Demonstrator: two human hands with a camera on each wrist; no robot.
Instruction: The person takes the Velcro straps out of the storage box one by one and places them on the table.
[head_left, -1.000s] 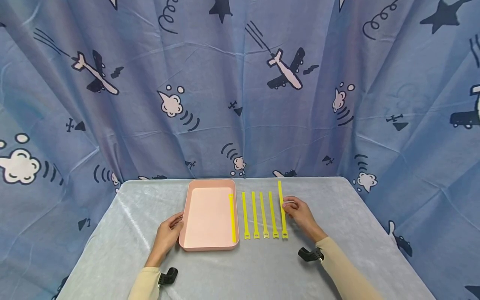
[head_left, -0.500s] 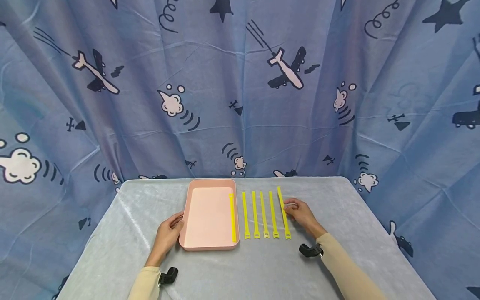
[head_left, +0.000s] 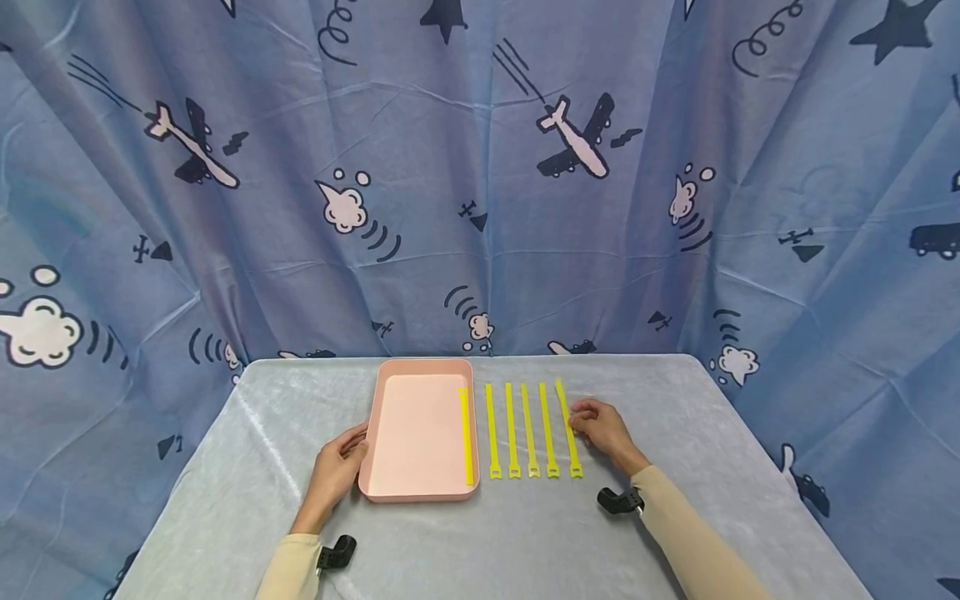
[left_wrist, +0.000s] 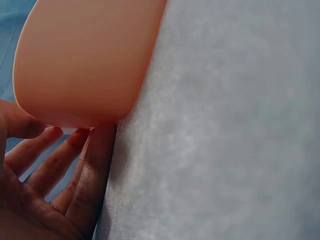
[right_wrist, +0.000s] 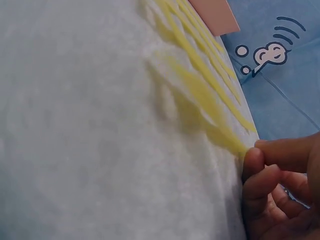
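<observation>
Head view, centre of frame: right hand [head_left: 600, 429] sits at the rightmost yellow strap [head_left: 567, 429], fingers curled with the tips against its upper half. In the right wrist view the fingertips [right_wrist: 257, 162] meet the strap's edge, but I cannot tell whether they pinch it or only touch it. The strap lies flat on the grey table cover [head_left: 525, 533], slightly slanted, next to four more straps [head_left: 521, 429] in a neat row. One further strap [head_left: 466, 433] lies inside the pink tray [head_left: 390, 492], along its right wall.

Left hand [head_left: 335, 471] holds the tray's lower left rim, fingers curled under the edge (confirmed in the left wrist view).

Handling judgement: strap looks thin, light and floppy, probably lying tight to the soft cloth, so hard to get under. I would lift it from one end, or pinch mid-length and expect sag.

No brand, label or legible writing anywhere; the curtain [head_left: 480, 167] carries only printed planes and clouds.
</observation>
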